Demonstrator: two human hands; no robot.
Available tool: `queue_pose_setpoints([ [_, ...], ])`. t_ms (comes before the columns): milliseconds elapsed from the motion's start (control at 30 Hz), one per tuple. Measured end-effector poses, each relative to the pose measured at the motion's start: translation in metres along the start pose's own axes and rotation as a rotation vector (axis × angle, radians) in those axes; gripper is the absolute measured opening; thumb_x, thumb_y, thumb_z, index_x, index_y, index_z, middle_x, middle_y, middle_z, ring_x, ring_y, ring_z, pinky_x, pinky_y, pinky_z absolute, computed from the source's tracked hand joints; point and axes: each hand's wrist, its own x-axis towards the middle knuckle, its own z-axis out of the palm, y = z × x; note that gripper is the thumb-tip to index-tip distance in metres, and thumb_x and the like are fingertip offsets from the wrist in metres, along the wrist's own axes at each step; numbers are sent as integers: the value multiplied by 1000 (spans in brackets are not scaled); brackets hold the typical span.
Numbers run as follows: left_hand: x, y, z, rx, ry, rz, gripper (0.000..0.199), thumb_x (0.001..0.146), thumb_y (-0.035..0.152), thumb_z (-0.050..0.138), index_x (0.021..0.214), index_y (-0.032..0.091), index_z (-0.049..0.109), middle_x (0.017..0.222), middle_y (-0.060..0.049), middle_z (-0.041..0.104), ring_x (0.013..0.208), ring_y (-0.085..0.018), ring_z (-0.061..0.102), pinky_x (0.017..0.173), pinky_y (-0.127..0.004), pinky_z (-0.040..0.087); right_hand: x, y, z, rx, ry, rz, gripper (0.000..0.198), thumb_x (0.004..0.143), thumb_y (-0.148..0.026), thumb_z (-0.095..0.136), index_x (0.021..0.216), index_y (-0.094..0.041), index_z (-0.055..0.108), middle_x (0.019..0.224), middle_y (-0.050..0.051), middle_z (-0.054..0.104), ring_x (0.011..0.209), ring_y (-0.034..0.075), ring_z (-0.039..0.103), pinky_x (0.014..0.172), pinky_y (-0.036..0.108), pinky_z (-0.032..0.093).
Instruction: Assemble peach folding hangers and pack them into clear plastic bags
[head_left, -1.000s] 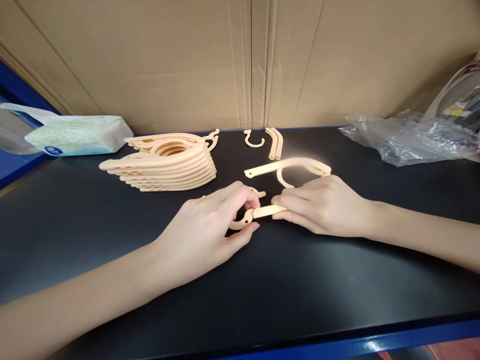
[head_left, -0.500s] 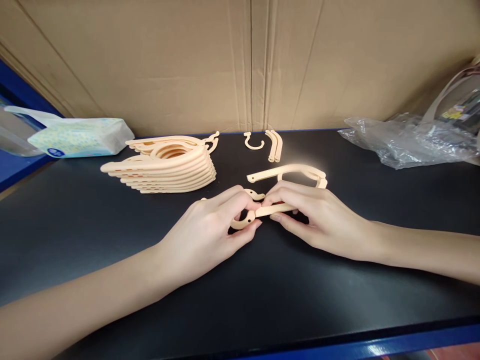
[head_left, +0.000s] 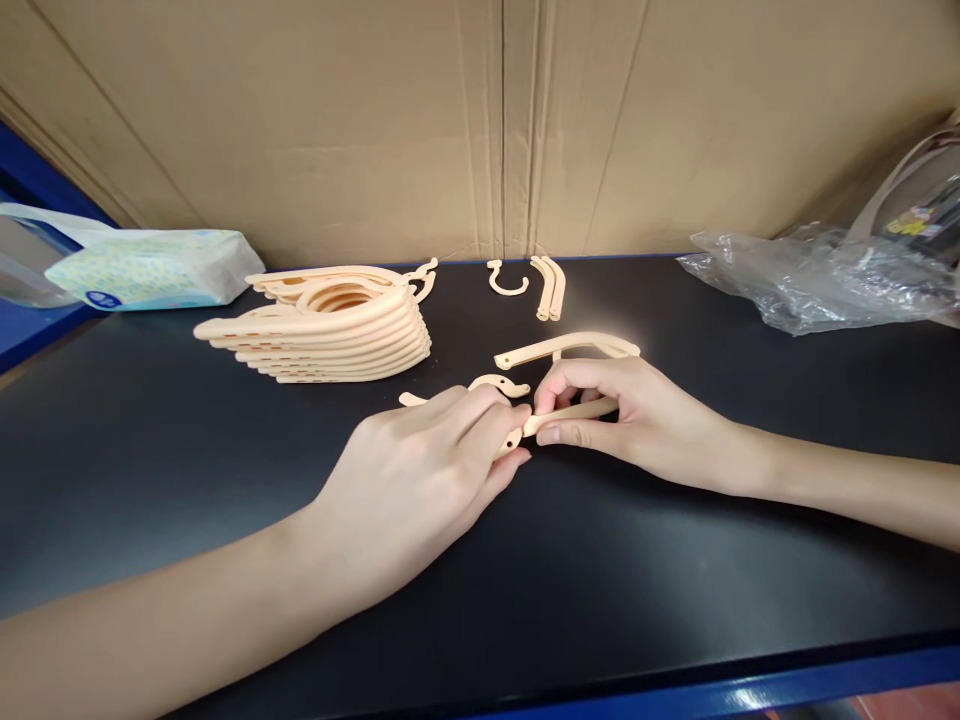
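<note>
My left hand [head_left: 427, 475] is closed around a cream plastic hanger piece [head_left: 511, 441]; only its rounded end with a hole shows past my fingers. My right hand [head_left: 645, 415] pinches a cream hanger arm [head_left: 581, 411] between thumb and fingers. The tip of that arm meets the holed end at my left fingertips; whether they are joined I cannot tell. Just beyond my left fingers shows a curved hook part [head_left: 501, 384] with holes, partly hidden. Behind my right hand lies a bent hanger frame [head_left: 562, 345], its right end covered by the hand.
A stack of folded cream hangers [head_left: 337, 345] stands at the left back. Farther back lie a loose hook [head_left: 511, 287] and two curved arms [head_left: 553, 290]. A tissue pack [head_left: 161, 268] is at left, a clear plastic bag [head_left: 795, 285] at right, cardboard [head_left: 337, 120] behind.
My left hand has rolled over the piece, covering more of it, and shifted slightly right. My right fingers have slid back along the arm, baring its tip.
</note>
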Motion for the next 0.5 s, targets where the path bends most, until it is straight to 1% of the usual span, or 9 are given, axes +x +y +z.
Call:
queue_pose_setpoints([
  [67, 1, 1, -2, 62, -8, 53, 20, 100, 16, 49, 99, 10, 68, 89, -7, 71, 74, -22, 70, 50, -31, 48, 0, 0, 0, 4, 9, -5, 16, 90, -35, 66, 87, -19, 64, 88, 0, 67, 83, 14, 66, 72, 26, 54],
  [133, 3, 2, -2, 127, -23, 123, 23, 102, 15, 46, 101, 7, 67, 85, -8, 70, 74, -24, 70, 53, -33, 51, 1, 0, 0, 30, 17, -18, 15, 90, -33, 67, 85, -19, 64, 87, -1, 68, 84, 13, 66, 74, 25, 55],
  [267, 6, 3, -1, 214, -42, 222, 24, 102, 15, 46, 105, 1, 66, 79, -9, 68, 71, -25, 68, 60, -36, 55, 2, 1, -1, 66, 20, -12, 15, 87, -32, 70, 82, -19, 64, 86, -1, 68, 83, 13, 67, 77, 27, 55],
  [367, 6, 4, 0, 195, -33, 222, 25, 102, 14, 45, 106, 0, 65, 81, -9, 68, 72, -25, 68, 61, -36, 55, 3, 2, -1, 69, 21, 8, 17, 86, -34, 70, 80, -19, 65, 83, -1, 68, 79, 14, 67, 74, 28, 55],
  [500, 5, 3, 1, 129, -37, 179, 25, 103, 14, 43, 104, 2, 65, 82, -8, 68, 72, -23, 67, 61, -35, 54, 3, 2, -2, 90, 18, 27, 18, 84, -36, 72, 82, -19, 67, 85, 0, 69, 80, 16, 67, 76, 31, 55],
])
